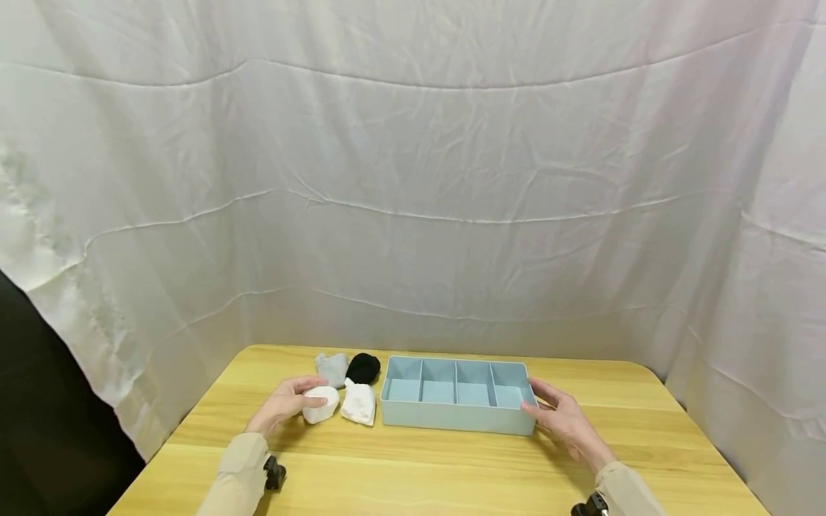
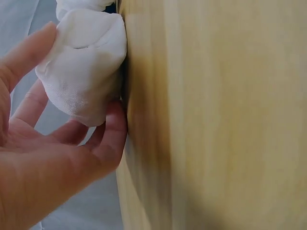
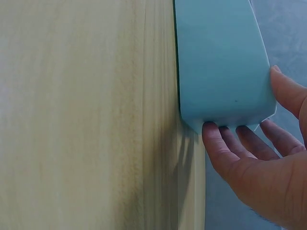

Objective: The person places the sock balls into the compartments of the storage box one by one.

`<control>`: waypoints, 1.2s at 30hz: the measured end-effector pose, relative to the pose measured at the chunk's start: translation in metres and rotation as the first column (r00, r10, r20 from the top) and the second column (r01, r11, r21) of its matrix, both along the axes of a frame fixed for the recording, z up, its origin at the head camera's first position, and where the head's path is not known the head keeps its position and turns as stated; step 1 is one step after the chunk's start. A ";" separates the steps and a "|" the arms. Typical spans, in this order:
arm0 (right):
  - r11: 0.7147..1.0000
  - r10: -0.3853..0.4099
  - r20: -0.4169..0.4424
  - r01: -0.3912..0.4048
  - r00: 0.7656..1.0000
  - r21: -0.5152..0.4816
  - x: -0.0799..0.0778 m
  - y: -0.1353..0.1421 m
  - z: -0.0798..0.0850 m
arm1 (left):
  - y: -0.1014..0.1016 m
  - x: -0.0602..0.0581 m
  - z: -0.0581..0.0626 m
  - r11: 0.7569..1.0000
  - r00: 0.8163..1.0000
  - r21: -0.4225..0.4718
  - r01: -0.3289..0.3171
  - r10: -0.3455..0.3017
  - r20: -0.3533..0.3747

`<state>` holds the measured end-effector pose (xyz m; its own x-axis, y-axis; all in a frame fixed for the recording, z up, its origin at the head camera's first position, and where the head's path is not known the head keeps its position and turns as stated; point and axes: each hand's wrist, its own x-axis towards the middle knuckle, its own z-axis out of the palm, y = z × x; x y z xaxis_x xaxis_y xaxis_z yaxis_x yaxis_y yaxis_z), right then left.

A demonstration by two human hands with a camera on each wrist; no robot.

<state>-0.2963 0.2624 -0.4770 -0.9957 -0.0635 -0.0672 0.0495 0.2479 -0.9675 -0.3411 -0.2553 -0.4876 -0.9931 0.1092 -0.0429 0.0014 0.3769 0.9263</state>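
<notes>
A rounded white cloth bundle sits in the left hand, pinched between thumb and fingers, toward the left of a pale wood-grain table; whether it touches the surface cannot be told. Just beside it lies a squarish, crumpled white cloth bundle, with a light grey cloth bundle and a rounded black cloth bundle behind. To their right stands a long light-blue box with four compartments. The right hand grips its right end, thumb at the near rim corner, fingers curved against the end wall. Beige sleeves cover both forearms; a creased white curtain hangs beyond.
</notes>
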 end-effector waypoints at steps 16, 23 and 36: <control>1.000 -0.012 0.009 0.013 1.000 -0.025 0.001 0.001 0.000 | -0.005 -0.001 0.010 0.996 0.999 0.080 0.037 -0.035 -0.028; 1.000 -0.014 0.010 0.014 1.000 -0.023 0.000 0.002 -0.002 | -0.005 -0.003 0.014 0.994 0.999 0.104 -0.013 0.017 -0.042; 1.000 -0.012 0.002 0.012 1.000 -0.020 0.000 0.002 -0.004 | 0.009 -0.005 0.021 0.962 0.996 0.270 -0.051 0.069 -0.061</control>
